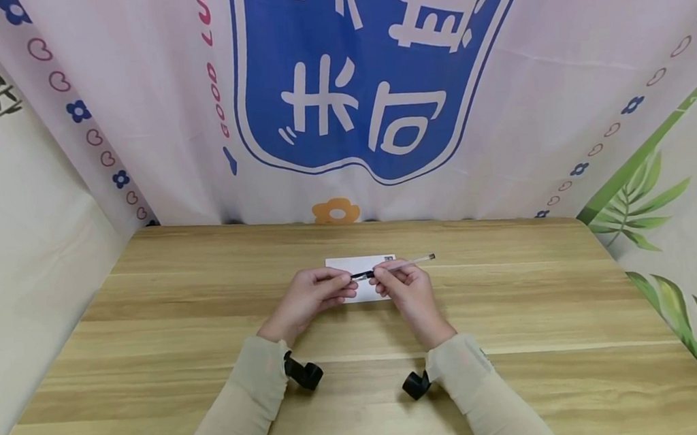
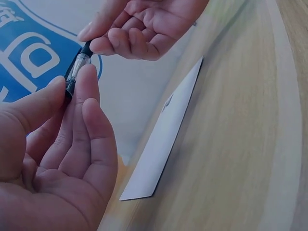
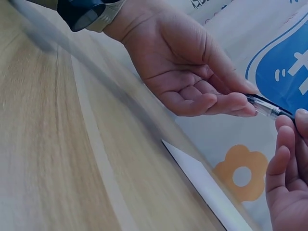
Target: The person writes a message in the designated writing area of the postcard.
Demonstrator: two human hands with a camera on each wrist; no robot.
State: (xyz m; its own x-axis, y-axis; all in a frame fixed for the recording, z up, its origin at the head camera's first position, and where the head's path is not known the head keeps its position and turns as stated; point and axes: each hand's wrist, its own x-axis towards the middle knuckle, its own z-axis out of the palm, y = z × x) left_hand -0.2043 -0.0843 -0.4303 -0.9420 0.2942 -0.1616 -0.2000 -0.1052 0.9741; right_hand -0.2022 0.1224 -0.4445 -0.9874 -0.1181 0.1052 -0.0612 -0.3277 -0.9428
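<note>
Above the table, both hands hold a slim pen (image 1: 416, 260) with a clear barrel and a black end. My left hand (image 1: 319, 291) pinches its cap end between thumb and fingers. The right hand (image 1: 408, 288) pinches the black section farther along, and the barrel sticks out past it to the right. Between the fingertips, a clear part of the pen cap (image 2: 80, 63) with a black clip along it shows in both wrist views. Beneath the hands lies a flat white card (image 1: 367, 293) with a small dark print at its upper right corner, partly covered by the fingers.
The wood-grain table (image 1: 362, 394) stretches out around the hands. Behind it hangs a printed curtain (image 1: 196, 154), with more patterned cloth on both sides. Black wrist cameras (image 1: 307, 376) hang from both sleeves just above the tabletop.
</note>
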